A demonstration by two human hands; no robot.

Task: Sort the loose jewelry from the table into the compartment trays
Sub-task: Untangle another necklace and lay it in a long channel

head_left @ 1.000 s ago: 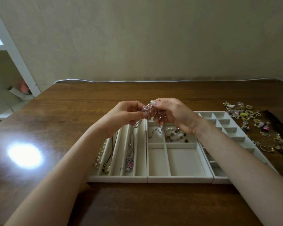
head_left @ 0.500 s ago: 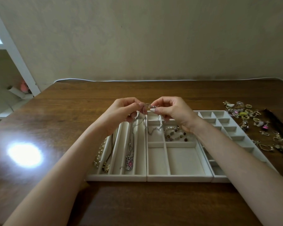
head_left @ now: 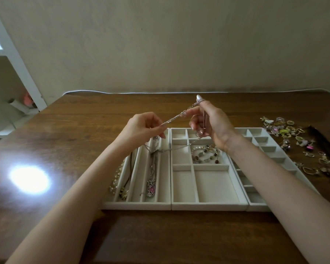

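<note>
Silver chain point(head_left: 175, 118) runs taut at frame centre, lower left to upper right, pinched by left hand point(head_left: 142, 129) low and right hand point(head_left: 212, 122) high, above the trays point(head_left: 208, 206).

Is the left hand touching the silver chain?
Touching. The head view shows the left hand pinching the silver chain, which stretches toward the right hand.

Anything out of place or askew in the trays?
Yes: the silver chain, pinched taut between left hand and right hand, trails its slack over the wall between left tray and middle tray, straddling compartments instead of lying in one.
</note>
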